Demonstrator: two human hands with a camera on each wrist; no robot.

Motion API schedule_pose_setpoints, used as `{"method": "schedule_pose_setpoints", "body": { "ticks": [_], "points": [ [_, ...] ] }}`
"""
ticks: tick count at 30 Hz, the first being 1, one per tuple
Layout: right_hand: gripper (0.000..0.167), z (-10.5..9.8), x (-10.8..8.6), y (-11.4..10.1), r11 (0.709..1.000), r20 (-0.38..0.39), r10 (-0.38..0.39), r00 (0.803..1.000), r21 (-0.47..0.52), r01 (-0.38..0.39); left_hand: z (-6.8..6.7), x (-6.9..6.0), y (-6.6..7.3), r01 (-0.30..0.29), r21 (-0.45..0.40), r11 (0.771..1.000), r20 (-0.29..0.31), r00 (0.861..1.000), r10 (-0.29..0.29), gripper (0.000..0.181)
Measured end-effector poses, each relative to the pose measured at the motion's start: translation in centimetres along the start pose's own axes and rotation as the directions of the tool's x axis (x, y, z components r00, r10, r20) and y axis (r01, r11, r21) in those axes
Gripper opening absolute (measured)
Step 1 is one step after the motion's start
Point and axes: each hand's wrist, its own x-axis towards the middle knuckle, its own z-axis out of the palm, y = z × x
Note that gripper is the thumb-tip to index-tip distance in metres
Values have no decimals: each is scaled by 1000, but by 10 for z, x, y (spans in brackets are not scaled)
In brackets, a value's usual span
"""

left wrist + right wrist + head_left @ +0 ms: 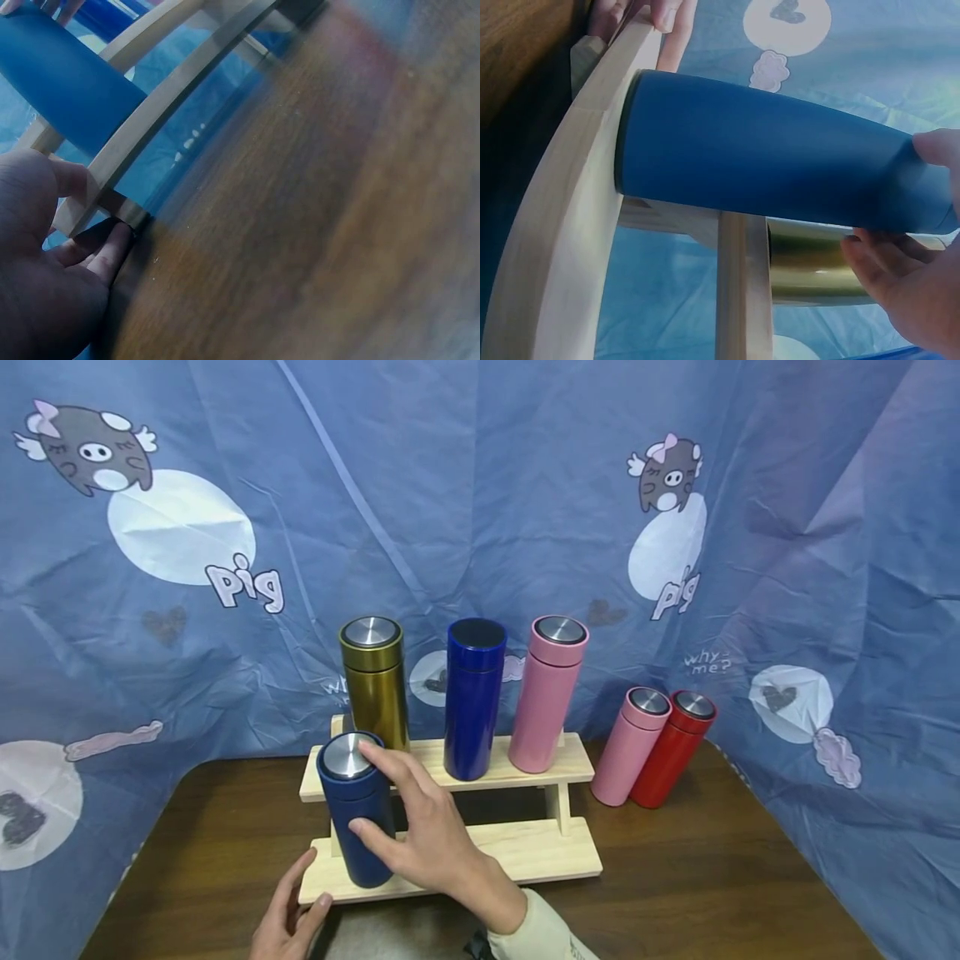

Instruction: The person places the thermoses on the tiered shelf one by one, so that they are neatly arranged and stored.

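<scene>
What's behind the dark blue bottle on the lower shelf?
The gold bottle on the upper shelf; the dark blue bottle covers its base in the head view.

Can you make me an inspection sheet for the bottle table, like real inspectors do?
Surface: brown table.
Job's things: navy bottle on the wooden rack's lower shelf; gold bottle, blue bottle, pink bottle on its upper shelf; another pink bottle and red bottle right of it.
Clutter: nothing seen.
Hands: right hand holds navy bottle; left hand grips rack's lower left corner.
Cables: nothing seen.
Surroundings: blue pig-print cloth.
</scene>
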Motion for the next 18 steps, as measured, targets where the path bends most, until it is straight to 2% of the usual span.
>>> {"method": "schedule_pose_setpoints", "body": {
  "ticks": [4,7,12,18],
  "points": [
    [94,-3,0,-2,1000,8,-8,1000,-20,8,-1,0,-1,18,16,1000,0,1000,-18,67],
    [94,-8,0,-3,998,-17,-40,999,-43,39,-2,1,-7,31,18,999,5,1000,-31,68],
    [90,-21,-1,-4,992,-67,-108,992,-79,103,-3,2,-18,-9,0,1000,6,1000,9,68],
    [81,-41,-6,-5,982,-88,-172,981,-95,163,-3,3,-22,-37,-42,998,12,999,38,69]
  ]
}}
